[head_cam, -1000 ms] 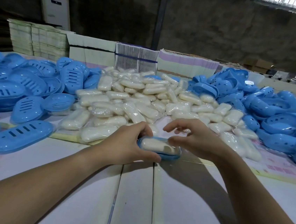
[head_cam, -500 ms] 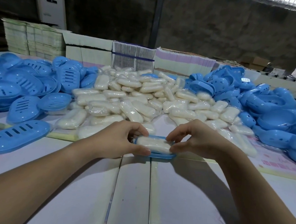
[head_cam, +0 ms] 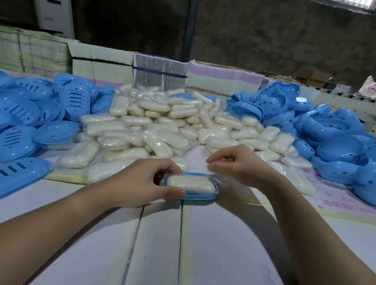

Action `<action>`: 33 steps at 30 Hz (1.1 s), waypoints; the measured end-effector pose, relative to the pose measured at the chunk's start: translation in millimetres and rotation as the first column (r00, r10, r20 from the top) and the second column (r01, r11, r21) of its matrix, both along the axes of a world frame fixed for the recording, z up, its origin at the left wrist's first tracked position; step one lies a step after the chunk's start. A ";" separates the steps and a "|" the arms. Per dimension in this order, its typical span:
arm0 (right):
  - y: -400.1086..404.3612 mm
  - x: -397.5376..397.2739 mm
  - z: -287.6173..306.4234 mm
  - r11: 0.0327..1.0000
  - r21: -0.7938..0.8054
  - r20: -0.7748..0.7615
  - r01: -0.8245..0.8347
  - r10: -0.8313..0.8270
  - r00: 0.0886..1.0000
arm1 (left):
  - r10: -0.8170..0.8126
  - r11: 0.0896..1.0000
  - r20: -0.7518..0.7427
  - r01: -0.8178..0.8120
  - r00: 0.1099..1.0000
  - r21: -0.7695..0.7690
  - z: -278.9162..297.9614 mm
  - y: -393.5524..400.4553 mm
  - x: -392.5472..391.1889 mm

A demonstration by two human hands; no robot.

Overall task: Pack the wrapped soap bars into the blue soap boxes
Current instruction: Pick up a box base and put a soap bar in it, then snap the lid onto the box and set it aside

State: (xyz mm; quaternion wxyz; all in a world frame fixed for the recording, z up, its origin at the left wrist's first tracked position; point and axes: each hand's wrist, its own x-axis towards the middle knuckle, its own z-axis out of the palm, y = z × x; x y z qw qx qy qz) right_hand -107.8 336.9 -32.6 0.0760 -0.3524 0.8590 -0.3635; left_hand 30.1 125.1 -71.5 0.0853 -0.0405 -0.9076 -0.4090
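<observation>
A long white table [head_cam: 156, 255] fills the foreground of a dim workshop, its far edge lined with stacks of flat cartons [head_cam: 102, 63], with a tall white air conditioner [head_cam: 53, 0] standing against the dark wall behind. Across the middle of the table spreads a pile of wrapped soap bars [head_cam: 161, 125], pale and sealed in clear film. To its left lies a heap of slotted blue lids [head_cam: 18, 113], and to its right a heap of blue box bottoms [head_cam: 335, 144], many of them turned open side up. A person's two bare forearms reach in from the near edge toward the front of the pile. Between the hands, on the table just in front of the soap pile, sits one blue soap box [head_cam: 200, 196], open, with a wrapped soap bar [head_cam: 191, 182] lying flat inside it. The left hand [head_cam: 141, 181] has its grip closed on the box's left end, thumb at the near rim and fingers curled over the far rim. The right hand [head_cam: 238, 166] hovers just above the box's right end, grip loose, fingers bent and holding nothing.
</observation>
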 end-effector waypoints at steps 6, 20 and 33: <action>-22.7 -84.8 1.3 0.872 -0.131 -0.241 0.472 -0.490 0.838 | 0.035 0.997 -0.063 -0.040 0.997 -0.072 -6.0 4.2 -5.5; -21.4 -208.1 20.5 0.674 0.338 -0.477 0.657 -0.479 0.737 | 0.073 0.988 -0.080 -0.083 0.994 -0.133 -10.6 5.5 -14.2; -36.6 -164.5 35.8 0.743 -0.041 -0.827 0.668 -0.400 0.395 | 0.051 0.992 -0.075 -0.059 0.996 -0.113 -13.5 1.6 -16.2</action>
